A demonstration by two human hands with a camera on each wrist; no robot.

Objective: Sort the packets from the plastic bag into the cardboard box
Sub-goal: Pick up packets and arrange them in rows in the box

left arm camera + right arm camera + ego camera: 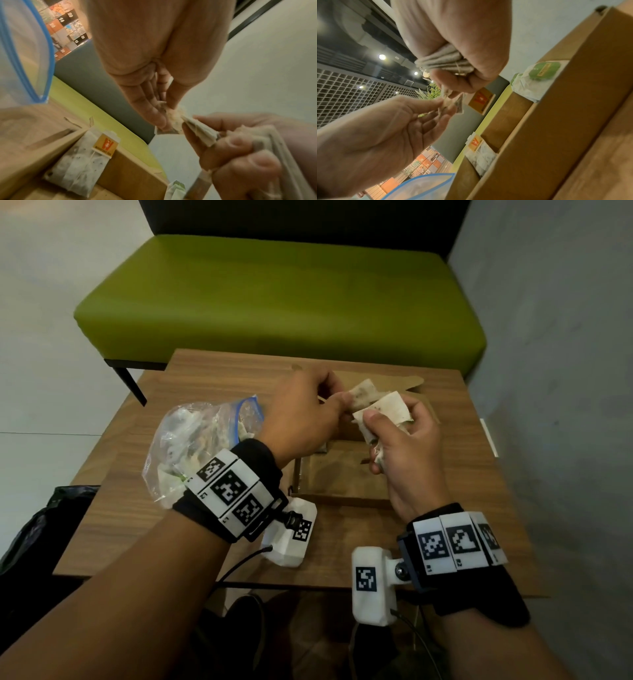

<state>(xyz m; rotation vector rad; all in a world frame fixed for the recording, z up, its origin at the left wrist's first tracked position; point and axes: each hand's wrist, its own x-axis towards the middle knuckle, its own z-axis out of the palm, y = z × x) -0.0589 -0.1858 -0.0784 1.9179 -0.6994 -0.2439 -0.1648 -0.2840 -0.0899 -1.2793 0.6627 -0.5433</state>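
Both hands meet above the cardboard box (342, 491). The right hand (404, 453) is curled round a stack of tea bags (383, 409), thumb pressed on top. At its 10 o'clock, the left hand (301, 416) pinches 1 tea bag (363, 395) by its corner with thumb and fingertips. The zip-lock plastic bag (191, 440) lies at the box's 9 o'clock on the table (445, 559); 1 orange-tagged tea bag (78, 165) rests inside the box.
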